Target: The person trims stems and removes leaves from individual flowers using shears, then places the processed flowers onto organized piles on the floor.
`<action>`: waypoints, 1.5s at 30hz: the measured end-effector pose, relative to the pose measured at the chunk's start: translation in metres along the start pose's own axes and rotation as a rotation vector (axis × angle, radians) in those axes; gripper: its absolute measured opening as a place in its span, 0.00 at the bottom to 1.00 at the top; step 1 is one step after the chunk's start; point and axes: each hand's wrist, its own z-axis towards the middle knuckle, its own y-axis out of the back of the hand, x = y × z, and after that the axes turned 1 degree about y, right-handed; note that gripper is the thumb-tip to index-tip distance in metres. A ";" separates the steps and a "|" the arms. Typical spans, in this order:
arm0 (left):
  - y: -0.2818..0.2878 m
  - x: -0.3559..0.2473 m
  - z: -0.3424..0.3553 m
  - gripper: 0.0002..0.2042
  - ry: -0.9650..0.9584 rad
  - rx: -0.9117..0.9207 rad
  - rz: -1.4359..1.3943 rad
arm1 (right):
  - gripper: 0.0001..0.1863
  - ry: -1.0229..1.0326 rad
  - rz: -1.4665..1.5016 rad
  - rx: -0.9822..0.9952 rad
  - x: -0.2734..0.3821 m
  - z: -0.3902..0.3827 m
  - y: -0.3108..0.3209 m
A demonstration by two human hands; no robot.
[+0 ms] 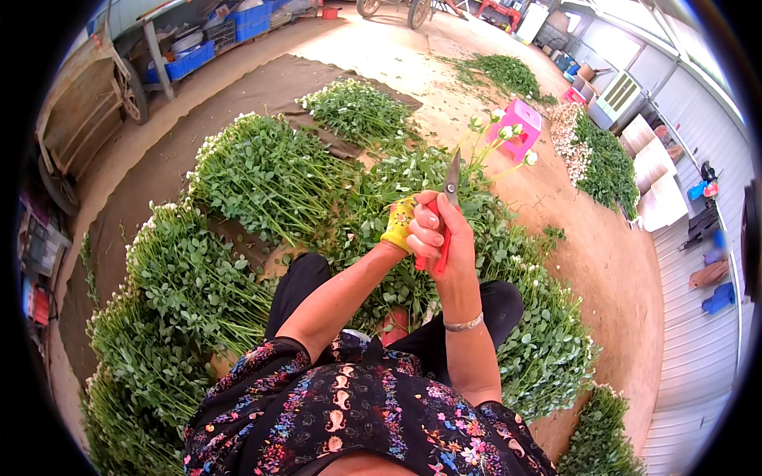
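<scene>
My right hand (449,238) is wrapped round the red handles of a pair of pruning shears (452,178), whose dark blades point up and away from me. Just left of it and partly behind, my left hand (402,224) wears a yellow patterned glove and is closed; its grip is mostly hidden. Several long flower stems (481,146) with white-green buds slant up to the right from behind the hands, seemingly held in the left one. Beneath both hands spreads a heap of leafy cut stems (365,226).
Bundles of white-budded stems (258,170) lie on a dark cloth (159,186) to the left. A pink stool (520,127) stands ahead on the right. Another flower pile (603,163) lies beyond it by the wall. A cart (83,119) and blue crates (190,62) are at the far left.
</scene>
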 end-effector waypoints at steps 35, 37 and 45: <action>0.261 -0.355 -0.256 0.09 -0.649 -1.256 0.166 | 0.16 0.105 -0.355 -0.197 0.003 -0.040 0.034; 0.290 -0.364 -0.322 0.09 -0.628 -1.298 0.210 | 0.17 0.077 -0.410 -0.204 -0.001 -0.041 0.039; 0.266 -0.354 -0.561 0.12 -0.312 -1.745 0.257 | 0.18 -0.090 -0.462 -0.206 -0.017 -0.025 0.070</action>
